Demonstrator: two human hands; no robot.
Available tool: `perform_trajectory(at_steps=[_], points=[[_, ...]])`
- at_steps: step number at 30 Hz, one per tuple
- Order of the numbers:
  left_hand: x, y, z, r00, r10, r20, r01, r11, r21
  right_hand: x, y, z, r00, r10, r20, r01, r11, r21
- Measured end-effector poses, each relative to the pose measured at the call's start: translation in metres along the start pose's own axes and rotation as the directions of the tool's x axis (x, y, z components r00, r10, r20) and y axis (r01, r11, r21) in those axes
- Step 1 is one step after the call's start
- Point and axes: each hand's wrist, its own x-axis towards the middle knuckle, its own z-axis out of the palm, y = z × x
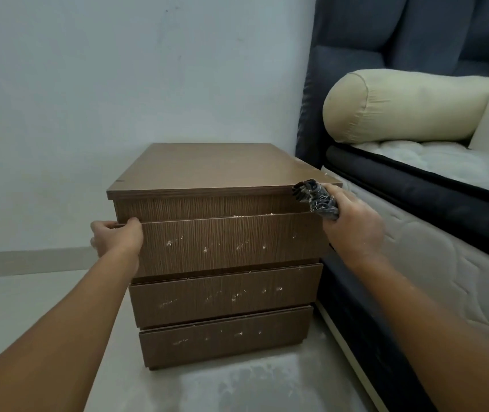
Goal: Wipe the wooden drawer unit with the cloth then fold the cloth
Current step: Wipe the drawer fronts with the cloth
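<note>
A brown wooden drawer unit (219,171) with three drawers stands on the floor against the wall. Its top drawer (231,242) is pulled out a little, and white specks dot all three fronts. My left hand (116,236) grips the top drawer's upper left corner. My right hand (353,224) is at the drawer's upper right corner, closed around a bunched dark patterned cloth (316,199). The cloth touches the front right edge of the unit's top.
A bed with a quilted mattress (433,263) and dark blue frame stands close on the unit's right. A cream bolster (400,105) lies on it, before a dark padded headboard (415,34). A pale wall is behind, and grey floor (237,388) lies in front.
</note>
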Motion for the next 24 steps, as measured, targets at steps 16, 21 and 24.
perform_trajectory(at_steps=[16, 21, 24], points=[[0.005, -0.015, -0.039, 0.978, 0.082, 0.189, -0.088, 0.996, 0.020, -0.016, -0.006, 0.027, 0.901, 0.038, 0.432, -0.120, 0.979, 0.165], [0.005, -0.022, -0.042, 0.970, 0.142, 0.197, -0.145, 0.989, -0.002, -0.017, -0.026, 0.035, 0.908, -0.007, 0.418, -0.078, 0.979, 0.186], [0.003, -0.023, -0.042, 0.970, 0.160, 0.184, -0.159, 0.987, -0.018, -0.016, -0.044, 0.040, 0.897, -0.042, 0.440, -0.054, 0.977, 0.204]])
